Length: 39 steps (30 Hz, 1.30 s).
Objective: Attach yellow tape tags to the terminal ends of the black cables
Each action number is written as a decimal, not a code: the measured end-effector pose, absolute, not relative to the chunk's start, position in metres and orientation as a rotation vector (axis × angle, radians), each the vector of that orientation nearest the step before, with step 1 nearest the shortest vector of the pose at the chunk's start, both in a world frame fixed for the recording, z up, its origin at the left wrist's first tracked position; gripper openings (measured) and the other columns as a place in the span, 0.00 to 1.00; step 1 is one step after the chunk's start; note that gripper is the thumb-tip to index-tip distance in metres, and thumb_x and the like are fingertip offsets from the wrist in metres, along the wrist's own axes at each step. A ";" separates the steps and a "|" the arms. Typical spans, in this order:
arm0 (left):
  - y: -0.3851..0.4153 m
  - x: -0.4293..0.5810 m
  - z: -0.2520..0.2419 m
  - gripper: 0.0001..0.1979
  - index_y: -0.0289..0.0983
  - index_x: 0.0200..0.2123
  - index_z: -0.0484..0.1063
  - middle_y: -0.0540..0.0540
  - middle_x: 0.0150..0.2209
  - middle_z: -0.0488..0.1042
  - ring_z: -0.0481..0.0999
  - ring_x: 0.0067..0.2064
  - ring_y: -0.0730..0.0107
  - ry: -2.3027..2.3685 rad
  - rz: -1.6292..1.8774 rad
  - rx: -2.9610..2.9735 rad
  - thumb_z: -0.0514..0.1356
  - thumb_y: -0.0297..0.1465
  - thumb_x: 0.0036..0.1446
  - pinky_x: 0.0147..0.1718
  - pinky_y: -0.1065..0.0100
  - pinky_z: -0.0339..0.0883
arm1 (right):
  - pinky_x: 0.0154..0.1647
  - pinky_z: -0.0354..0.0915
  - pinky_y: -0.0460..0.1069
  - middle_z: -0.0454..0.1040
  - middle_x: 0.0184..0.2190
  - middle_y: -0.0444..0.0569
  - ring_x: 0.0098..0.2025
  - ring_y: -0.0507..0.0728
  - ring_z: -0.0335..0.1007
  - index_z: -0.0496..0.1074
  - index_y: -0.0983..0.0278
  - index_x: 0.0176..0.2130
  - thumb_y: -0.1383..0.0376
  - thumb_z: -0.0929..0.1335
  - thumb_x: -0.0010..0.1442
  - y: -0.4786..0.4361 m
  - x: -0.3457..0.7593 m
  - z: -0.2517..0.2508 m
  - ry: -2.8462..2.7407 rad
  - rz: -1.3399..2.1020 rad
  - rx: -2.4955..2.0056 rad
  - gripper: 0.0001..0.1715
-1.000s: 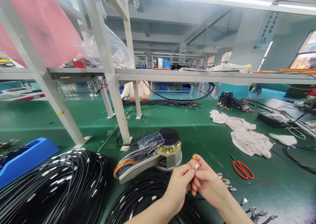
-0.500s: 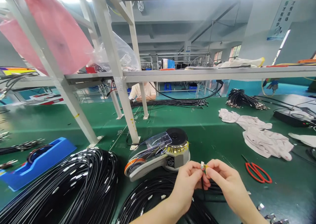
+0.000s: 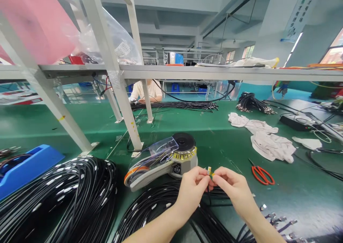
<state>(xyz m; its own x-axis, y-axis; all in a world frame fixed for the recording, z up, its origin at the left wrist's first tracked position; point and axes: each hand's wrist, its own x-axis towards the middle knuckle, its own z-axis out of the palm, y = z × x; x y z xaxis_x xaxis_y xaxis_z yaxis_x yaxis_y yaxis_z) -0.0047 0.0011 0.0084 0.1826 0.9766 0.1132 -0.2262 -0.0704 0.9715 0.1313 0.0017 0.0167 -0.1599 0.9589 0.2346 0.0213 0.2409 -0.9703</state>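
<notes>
My left hand (image 3: 190,187) pinches a black cable (image 3: 209,199) just below its small metal connector (image 3: 209,170), which points up between my hands. From the right, my right hand (image 3: 232,183) has thumb and forefinger closed on a small yellow-green piece, seemingly tape (image 3: 212,175), at the connector's base. The fingers partly hide where this piece meets the cable. Directly behind my hands stands a grey tape dispenser (image 3: 175,168) with a round black top. A coil of black cables (image 3: 146,209) lies below my left forearm.
Another big black cable coil (image 3: 80,186) lies left, beside a blue tape holder (image 3: 29,166). Red-handled scissors (image 3: 262,175) and white gloves (image 3: 270,145) are on the right. Loose connector ends (image 3: 281,219) sit near my right forearm. Shelf posts (image 3: 125,107) rise behind; a person (image 3: 146,91) sits beyond.
The view has shifted, so everything sits further left and slightly higher. Both hands stay together at the connector, which shows a little more clearly; more cable ends appear at lower right.
</notes>
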 end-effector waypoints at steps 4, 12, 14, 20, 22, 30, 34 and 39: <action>0.000 -0.005 0.010 0.02 0.34 0.27 0.67 0.49 0.21 0.72 0.69 0.23 0.73 0.881 1.206 1.234 0.55 0.27 0.49 0.24 0.72 0.62 | 0.28 0.64 0.45 0.70 0.20 0.42 0.24 0.52 0.67 0.68 0.64 0.23 0.64 0.68 0.54 0.002 0.131 0.016 -1.450 1.156 -0.980 0.09; -0.002 -0.005 0.009 0.04 0.34 0.26 0.67 0.50 0.20 0.70 0.68 0.23 0.74 0.874 1.192 1.300 0.55 0.28 0.50 0.23 0.73 0.61 | 0.27 0.64 0.47 0.69 0.18 0.43 0.23 0.53 0.67 0.66 0.65 0.22 0.63 0.68 0.53 0.000 0.128 0.018 -1.451 1.182 -0.979 0.11; -0.002 -0.006 0.009 0.04 0.34 0.26 0.67 0.50 0.20 0.70 0.68 0.23 0.73 0.874 1.197 1.302 0.55 0.28 0.50 0.23 0.72 0.61 | 0.26 0.64 0.47 0.69 0.18 0.43 0.22 0.53 0.67 0.66 0.64 0.22 0.63 0.68 0.53 -0.001 0.127 0.019 -1.451 1.169 -0.985 0.11; -0.003 -0.005 0.009 0.05 0.34 0.26 0.67 0.49 0.20 0.69 0.68 0.23 0.72 0.872 1.200 1.290 0.55 0.29 0.50 0.23 0.72 0.61 | 0.26 0.64 0.47 0.68 0.17 0.42 0.22 0.53 0.66 0.66 0.64 0.20 0.62 0.68 0.52 -0.002 0.125 0.021 -1.435 1.171 -1.006 0.13; -0.003 -0.005 0.008 0.05 0.34 0.26 0.68 0.49 0.20 0.69 0.68 0.23 0.72 0.869 1.199 1.289 0.56 0.29 0.50 0.22 0.72 0.61 | 0.26 0.64 0.47 0.68 0.17 0.42 0.22 0.53 0.66 0.65 0.64 0.20 0.62 0.68 0.52 -0.002 0.126 0.020 -1.434 1.175 -1.014 0.13; -0.002 -0.004 0.007 0.03 0.34 0.26 0.67 0.49 0.20 0.70 0.69 0.23 0.72 0.875 1.183 1.292 0.55 0.27 0.49 0.22 0.72 0.61 | 0.26 0.62 0.47 0.68 0.17 0.43 0.22 0.53 0.66 0.65 0.64 0.20 0.63 0.68 0.52 -0.002 0.127 0.018 -1.440 1.158 -1.022 0.13; -0.003 -0.005 0.008 0.03 0.34 0.26 0.67 0.49 0.20 0.70 0.69 0.23 0.72 0.875 1.180 1.293 0.55 0.26 0.49 0.22 0.72 0.61 | 0.26 0.63 0.47 0.68 0.17 0.42 0.22 0.53 0.66 0.65 0.64 0.20 0.62 0.68 0.51 -0.002 0.126 0.021 -1.426 1.156 -1.039 0.14; -0.002 -0.005 0.009 0.03 0.34 0.26 0.68 0.49 0.20 0.70 0.69 0.23 0.73 0.870 1.184 1.293 0.55 0.27 0.49 0.22 0.72 0.61 | 0.25 0.63 0.47 0.68 0.17 0.43 0.21 0.53 0.66 0.65 0.64 0.19 0.61 0.69 0.51 -0.002 0.125 0.021 -1.423 1.149 -1.048 0.14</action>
<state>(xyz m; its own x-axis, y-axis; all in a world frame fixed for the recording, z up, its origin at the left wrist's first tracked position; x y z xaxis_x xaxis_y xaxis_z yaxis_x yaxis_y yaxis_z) -0.0055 -0.0020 0.0086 0.2245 0.9646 0.1385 -0.1559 -0.1048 0.9822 0.1252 -0.0021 0.0209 -0.1380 0.9757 0.1703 0.0391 0.1772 -0.9834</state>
